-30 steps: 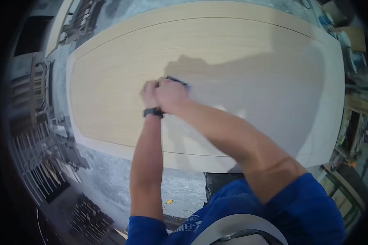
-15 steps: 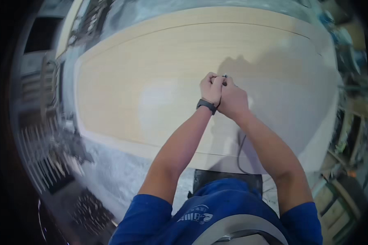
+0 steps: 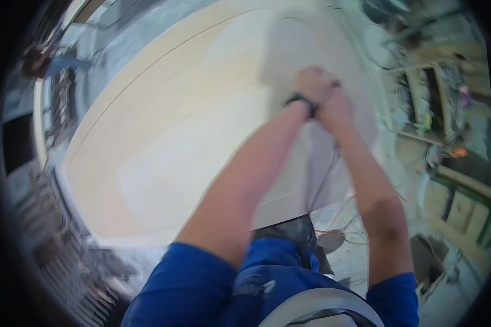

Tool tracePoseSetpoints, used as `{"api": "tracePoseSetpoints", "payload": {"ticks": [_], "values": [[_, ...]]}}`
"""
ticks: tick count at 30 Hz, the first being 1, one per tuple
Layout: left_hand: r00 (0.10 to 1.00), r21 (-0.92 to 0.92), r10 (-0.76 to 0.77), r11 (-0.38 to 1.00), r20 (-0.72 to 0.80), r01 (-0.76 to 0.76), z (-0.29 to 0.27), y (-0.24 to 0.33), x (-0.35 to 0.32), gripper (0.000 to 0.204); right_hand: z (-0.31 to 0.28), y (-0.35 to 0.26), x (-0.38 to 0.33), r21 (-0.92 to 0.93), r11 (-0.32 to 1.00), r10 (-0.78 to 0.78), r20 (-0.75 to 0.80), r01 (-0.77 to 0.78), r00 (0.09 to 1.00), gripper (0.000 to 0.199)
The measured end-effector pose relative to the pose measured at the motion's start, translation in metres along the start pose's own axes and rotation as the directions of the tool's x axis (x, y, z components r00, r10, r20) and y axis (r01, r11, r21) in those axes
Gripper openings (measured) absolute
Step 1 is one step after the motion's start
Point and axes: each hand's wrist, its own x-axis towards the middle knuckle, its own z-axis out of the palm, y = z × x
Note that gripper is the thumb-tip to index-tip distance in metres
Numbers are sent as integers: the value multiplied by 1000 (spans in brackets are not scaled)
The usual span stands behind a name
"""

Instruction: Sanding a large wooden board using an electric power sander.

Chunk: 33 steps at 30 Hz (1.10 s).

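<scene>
A large pale wooden panel (image 3: 174,136), rounded at its outline and with a thin line along its border, lies before me. My left hand (image 3: 313,83), with a dark band (image 3: 300,101) on its wrist, is closed and pressed against my right hand (image 3: 335,108) over the panel's right part. Both are smeared by motion. Between them is a small dark thing, mostly hidden by the fingers; I cannot make out its kind. A dark cord (image 3: 327,174) trails from below my right hand across the panel to its near edge.
At the right are a wooden rack (image 3: 447,103) with odds and ends and a green-edged wooden frame (image 3: 463,210). Thin cords (image 3: 343,231) lie on the floor near my feet. Rows of slats (image 3: 65,267) are at the lower left, blurred.
My joined hands have moved right and somewhat away from me, toward the panel's right end. The view has turned, so the panel now appears slanted and more of the right side shows.
</scene>
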Motion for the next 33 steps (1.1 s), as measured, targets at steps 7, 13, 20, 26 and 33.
{"api": "tracePoseSetpoints", "payload": {"ticks": [7, 13, 20, 26, 33], "values": [[864, -176, -502, 848, 36, 500, 68, 105, -101, 36, 4, 81, -122, -163, 982, -108, -68, 96, 992, 53], [793, -266, -541, 838, -280, 477, -102, 12, -281, 30, 133, -114, -190, 0, 951, -309, 41, 309, 950, 51], [564, -517, -605, 789, -562, 331, -264, -83, -460, 15, 266, -304, -244, 90, 779, -626, 180, 621, 759, 45], [405, -521, -594, 804, -695, 285, -426, -152, -564, 19, 344, -480, -259, 187, 681, -712, 396, 708, 579, 39], [432, -425, -567, 819, -701, 385, -510, -202, -541, 22, 368, -553, -231, 52, 684, -696, 345, 728, 629, 37]]}}
